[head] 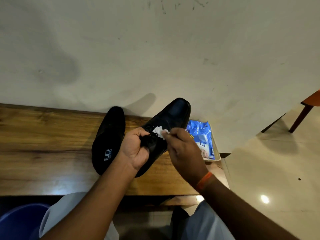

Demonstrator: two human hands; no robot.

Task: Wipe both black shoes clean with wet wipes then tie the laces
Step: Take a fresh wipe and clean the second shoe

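Head view: two black shoes sit at the centre of the frame on a wooden bench [43,135] that runs along a pale wall. The held shoe [173,115] has its long axis running from lower left to upper right, toe raised toward the wall at upper right and heel down near the bench's front edge. The left hand [136,149] grips it around the laced middle, fingers and thumb curled over the upper. The right hand [183,149] pinches a crumpled white wet wipe [160,131] against the shoe just above the laces, fingers bunched narrowly on it. The second shoe [108,137] lies just left of the first, touching the left hand's side, sole turned up, long axis nearly upright in the frame with a slight rightward lean; white lettering on its sole reads "I.D". Right of centre, a blue wipes pack [201,134] rests in a cream tray [217,151]; its print is too small to read. An orange band [204,181] circles the right wrist.
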